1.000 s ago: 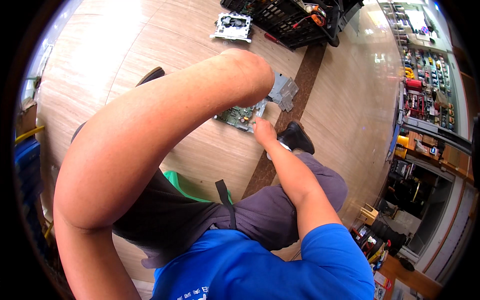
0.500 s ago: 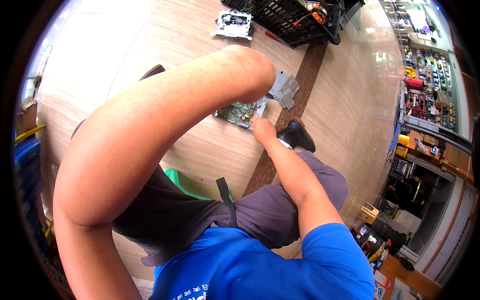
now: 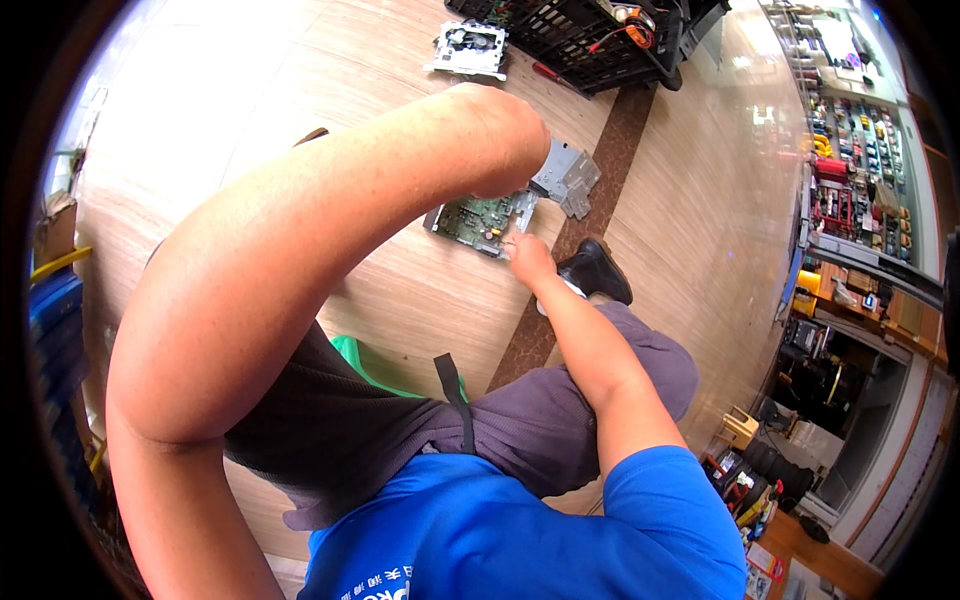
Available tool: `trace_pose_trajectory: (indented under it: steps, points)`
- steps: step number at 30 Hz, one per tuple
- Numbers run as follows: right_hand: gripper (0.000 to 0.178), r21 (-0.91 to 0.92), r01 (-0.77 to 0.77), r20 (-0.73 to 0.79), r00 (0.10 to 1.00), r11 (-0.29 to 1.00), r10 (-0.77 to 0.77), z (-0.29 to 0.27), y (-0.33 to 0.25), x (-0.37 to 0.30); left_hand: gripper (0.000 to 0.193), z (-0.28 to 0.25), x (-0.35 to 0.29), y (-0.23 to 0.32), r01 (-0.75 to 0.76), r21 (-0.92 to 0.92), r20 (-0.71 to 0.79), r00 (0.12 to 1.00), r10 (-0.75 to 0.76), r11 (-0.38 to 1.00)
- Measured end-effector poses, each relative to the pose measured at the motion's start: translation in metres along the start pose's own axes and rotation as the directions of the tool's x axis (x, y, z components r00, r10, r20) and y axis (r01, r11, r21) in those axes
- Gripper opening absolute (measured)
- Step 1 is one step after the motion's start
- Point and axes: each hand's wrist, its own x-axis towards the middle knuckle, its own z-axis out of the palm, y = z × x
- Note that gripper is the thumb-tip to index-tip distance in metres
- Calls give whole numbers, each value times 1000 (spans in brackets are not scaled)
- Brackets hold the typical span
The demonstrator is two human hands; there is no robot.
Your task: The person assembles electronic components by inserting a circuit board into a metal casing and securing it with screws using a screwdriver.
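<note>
A green circuit board [image 3: 480, 217] in a metal frame rests on the tiled floor ahead of me. My right hand [image 3: 531, 259] is closed at the near right corner of this board, with the fingertips pinching its edge. My left hand [image 3: 510, 138] is bent downward above the board's far side; its fingers are hidden behind the back of the hand and wrist. Just beyond the board's right side lies a flat grey metal plate [image 3: 566, 178], partly covered by the left hand.
A white-framed mechanism [image 3: 470, 50] sits farther off on the floor. Beside it stands a black plastic crate [image 3: 580, 45], with a red-handled tool [image 3: 547, 71] near its base. My black shoe [image 3: 594, 272] is close to the right hand. Something green [image 3: 365, 370] shows beneath my legs. Stocked shelves [image 3: 855, 170] line the right.
The left forearm and hand have shifted slightly up and away, so more of the circuit board shows. The right hand has moved very little and stays at the board's corner.
</note>
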Motion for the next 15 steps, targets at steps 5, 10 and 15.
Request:
trace_pose_trajectory:
  steps: [5, 10, 15]
  points:
    - [25, -63, -124, 95, 987, 990, 129, -8, -8, -2, 30, -1, 1, 1, 3, 10, 9, 1000, -3, 1000]
    - [23, -6, 123, 26, 992, 992, -123, 0, 0, -1, 29, 3, -1, -3, 14, -23, -20, 1000, -14, 1000]
    - [16, 60, 219, -52, 975, 974, -216, 14, 10, 5, 28, -3, 2, 2, 19, -21, -2, 1000, -20, 1000]
